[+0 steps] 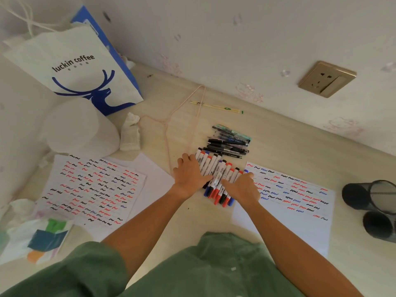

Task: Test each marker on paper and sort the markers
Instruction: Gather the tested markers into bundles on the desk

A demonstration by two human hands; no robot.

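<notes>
Your pale wooden table (278,151) runs up to a papered wall with a brass socket plate (327,78). At the far left stands a white and blue paper bag (70,61) printed with a deer, and in front of it a translucent tub (79,127) lying on its side. A test sheet (92,187) crowded with red, black and blue squiggles lies on your left; a second sheet (300,200), marked only over its upper part, lies on your right. Two black mesh pen cups (372,198) sit at the right edge.

Between the sheets, your hands frame the row of markers (216,174), white barrels with black, red and blue caps, lying side by side on the table. Your left hand (189,175) rests flat on the row's left end, fingers spread. Your right hand (243,187) presses against the right end, fingers extended. Just beyond the markers lies a small heap of dark pens (230,142), and further back a wrapped pair of chopsticks (216,107).
</notes>
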